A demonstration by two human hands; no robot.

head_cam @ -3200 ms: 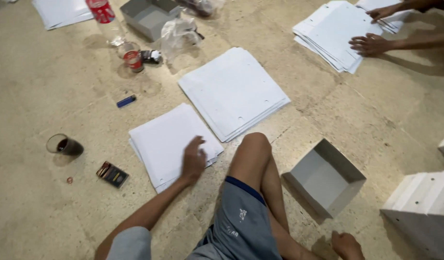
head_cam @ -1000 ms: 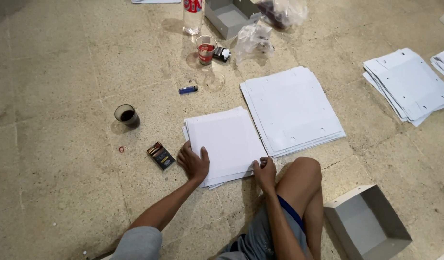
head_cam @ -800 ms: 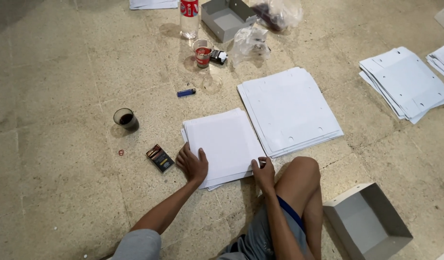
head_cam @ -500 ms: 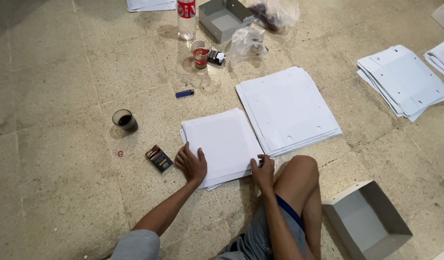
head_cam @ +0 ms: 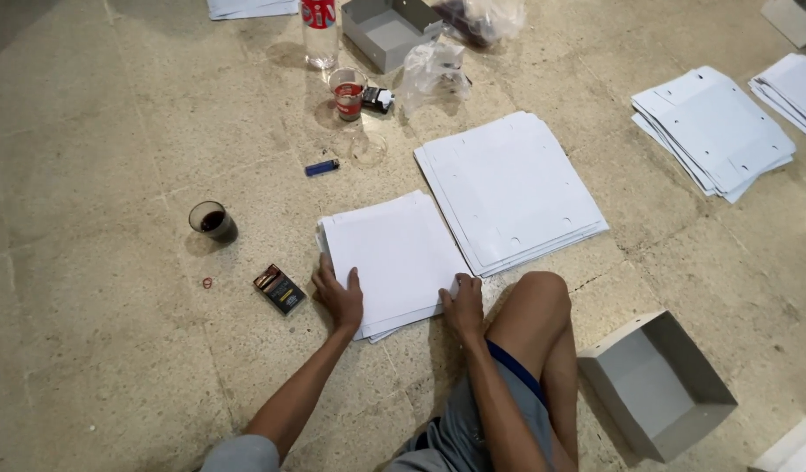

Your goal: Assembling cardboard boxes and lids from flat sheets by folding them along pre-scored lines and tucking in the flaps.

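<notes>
Since three seconds ago the right hand (head_cam: 463, 306) has joined the left hand (head_cam: 339, 297) on the small white sheet stack (head_cam: 394, 258); both press flat, fingers spread, at its six-o'clock edge.

Left of your left hand (head_cam: 340, 297): small dark box (head_cam: 279, 289) blocks.
Ahead: larger sheet stack (head_cam: 511, 190) blocks.
Far left: bare floor (head_cam: 88, 350), passable.
</notes>
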